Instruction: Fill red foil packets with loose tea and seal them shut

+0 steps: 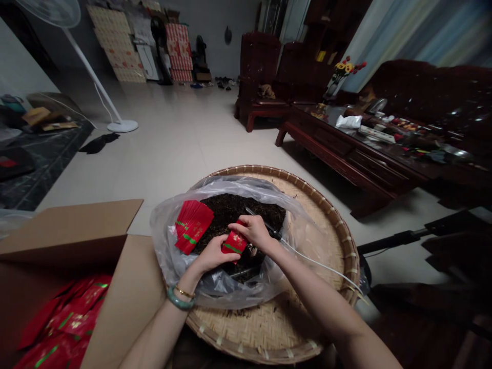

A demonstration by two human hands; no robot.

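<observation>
Between my two hands is a small red packet (233,243) with gold print and a green band. My left hand (215,252) grips its lower left side, and my right hand (253,230) pinches its upper right edge. Both hands are over a clear plastic bag (169,205) lying spread open, with dark loose tea leaves (230,205) inside. A fanned stack of red packets (194,225) rests on the leaves to the left. Beside my right hand lies a dark-handled tool (273,233) with a white cord, partly hidden.
The bag sits on a round woven bamboo tray (330,215). At the lower left an open cardboard box (134,277) holds many red packets (77,318). A cluttered wooden coffee table (346,159) stands at the right, a white fan (123,125) at the far left.
</observation>
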